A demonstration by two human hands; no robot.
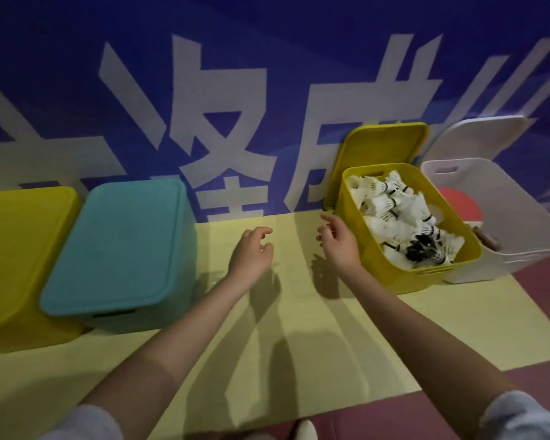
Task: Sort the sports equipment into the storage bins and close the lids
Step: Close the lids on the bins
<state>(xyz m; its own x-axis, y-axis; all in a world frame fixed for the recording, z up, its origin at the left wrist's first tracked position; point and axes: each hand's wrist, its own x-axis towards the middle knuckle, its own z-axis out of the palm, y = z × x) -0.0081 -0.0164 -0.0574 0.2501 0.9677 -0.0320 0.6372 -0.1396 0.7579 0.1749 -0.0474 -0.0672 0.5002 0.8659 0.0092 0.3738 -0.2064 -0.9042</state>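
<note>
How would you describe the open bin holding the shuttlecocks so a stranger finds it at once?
Look along the blue banner wall to the right. There stands the open yellow bin, beside the right hand, its lid propped behind. Unlike the white bin next door, it holds white shuttlecocks.

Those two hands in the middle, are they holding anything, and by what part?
Nothing is held. The left hand and right hand hover empty, fingers loosely curled, over the yellow mat.

A blue wall [267, 42] with big white characters [223, 122] fills the upper half of the frame. Below it a pale yellow mat [299, 328] covers the floor. A dark red floor [537, 296] shows at lower right. The light is dim.
</note>
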